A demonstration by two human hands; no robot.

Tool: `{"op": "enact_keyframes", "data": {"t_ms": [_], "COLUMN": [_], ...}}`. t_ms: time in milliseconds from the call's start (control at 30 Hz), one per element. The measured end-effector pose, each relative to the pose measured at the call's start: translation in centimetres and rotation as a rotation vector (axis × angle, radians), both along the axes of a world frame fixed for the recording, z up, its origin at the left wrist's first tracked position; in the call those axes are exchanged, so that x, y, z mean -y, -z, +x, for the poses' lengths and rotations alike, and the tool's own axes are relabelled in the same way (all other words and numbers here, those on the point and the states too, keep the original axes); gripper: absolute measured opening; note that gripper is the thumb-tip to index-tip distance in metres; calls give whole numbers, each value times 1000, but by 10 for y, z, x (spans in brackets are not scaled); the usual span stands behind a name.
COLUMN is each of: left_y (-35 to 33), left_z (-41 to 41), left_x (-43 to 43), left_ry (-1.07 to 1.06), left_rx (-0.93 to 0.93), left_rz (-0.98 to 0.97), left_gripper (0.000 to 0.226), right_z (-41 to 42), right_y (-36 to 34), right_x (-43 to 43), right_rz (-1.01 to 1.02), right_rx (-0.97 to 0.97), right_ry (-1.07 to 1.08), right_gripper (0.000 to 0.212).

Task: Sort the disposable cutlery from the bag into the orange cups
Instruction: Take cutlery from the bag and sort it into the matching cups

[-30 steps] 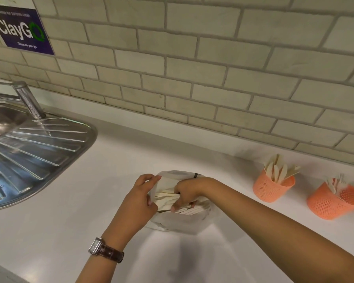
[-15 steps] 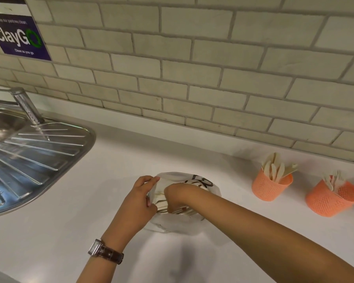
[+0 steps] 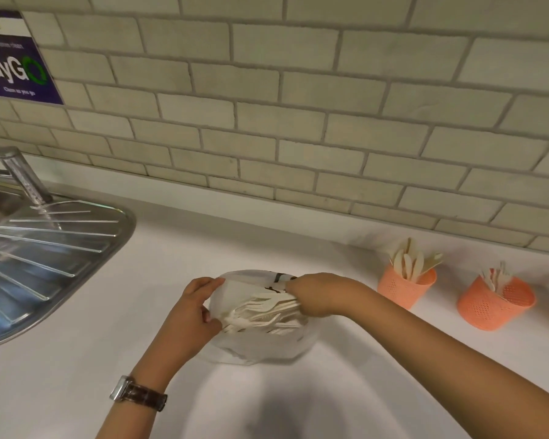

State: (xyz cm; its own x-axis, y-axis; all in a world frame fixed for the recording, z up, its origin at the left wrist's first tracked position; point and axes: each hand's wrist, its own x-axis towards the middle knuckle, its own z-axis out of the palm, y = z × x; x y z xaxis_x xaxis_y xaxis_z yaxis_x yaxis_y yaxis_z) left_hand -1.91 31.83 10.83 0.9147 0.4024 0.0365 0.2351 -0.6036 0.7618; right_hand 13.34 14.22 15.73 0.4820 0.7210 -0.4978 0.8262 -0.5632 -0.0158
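Bristling cream cutlery (image 3: 260, 308) (bunched) in translucent bag (image 3: 260, 350)

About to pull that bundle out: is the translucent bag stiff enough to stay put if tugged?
Likely floppy: the bag sags and creases around the cutlery. Probably light too, so it may drag along with the right hand unless the left hand pinches its rim.

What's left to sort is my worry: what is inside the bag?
Inside the plastic bag lie pale disposable forks, a bunch gripped by the right hand. Whatever lies beneath that pile is covered.
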Motion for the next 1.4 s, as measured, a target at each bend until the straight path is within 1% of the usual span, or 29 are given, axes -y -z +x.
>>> {"op": "enact_keyframes", "data": {"t_ms": [67,167,233,367,433,500,600,667,733,800,867,967,1067,1233,1267,1300,1400], "left_y": [0,0,0,-2,-3,-4,-4,-4,-5,-7,-8,-10,-11,-12,-13,-13,-12], "left_z": [1,4,5,6,6,7,7,7,9,12,13,13,11,13,13,14,14], "left_x": [0,2,2,1,1,1,0,0,0,-1,-2,-1,0,-1,-1,-1,1], "left_ry": [2,7,7,-2,-5,-16,-26,-23,-17,-16,-14,-2,2,-10,-15,-19,-44], "left_rx": [-1,-11,-17,-32,-37,-43,-52,-48,-44,-45,-45,-50,-55,-64,-68,-72,-79], "left_rz": [-8,-11,-8,-3,-8,-15,-32,-44,-62,-83,-97,-102,-121,-111,-108,-109,-92], "left_gripper": [68,68,68,68,69,69,68,67,66,66,68,70,71,72,71,71,66], "right_z": [5,10,7,-1,-3,-6,-10,-11,-12,-13,-13,-12,-10,0,1,0,-4], "right_y": [-1,4,8,14,14,14,14,12,11,10,6,-1,-5,-16,-16,-16,-11], "right_x": [18,36,43,56,59,58,53,49,45,40,33,26,20,21,24,28,49], "right_rz": [100,291,381,536,603,616,558,496,398,331,291,283,252,252,271,313,552], "right_rx": [-97,-328,-463,-736,-815,-768,-604,-427,-205,-48,51,130,163,156,97,-5,-386], "right_ry": [71,220,301,381,395,418,406,340,243,160,96,59,29,84,113,156,330], "right_gripper": [26,28,29,26,25,30,33,34,39,45,49,55,54,41,39,37,23]}}
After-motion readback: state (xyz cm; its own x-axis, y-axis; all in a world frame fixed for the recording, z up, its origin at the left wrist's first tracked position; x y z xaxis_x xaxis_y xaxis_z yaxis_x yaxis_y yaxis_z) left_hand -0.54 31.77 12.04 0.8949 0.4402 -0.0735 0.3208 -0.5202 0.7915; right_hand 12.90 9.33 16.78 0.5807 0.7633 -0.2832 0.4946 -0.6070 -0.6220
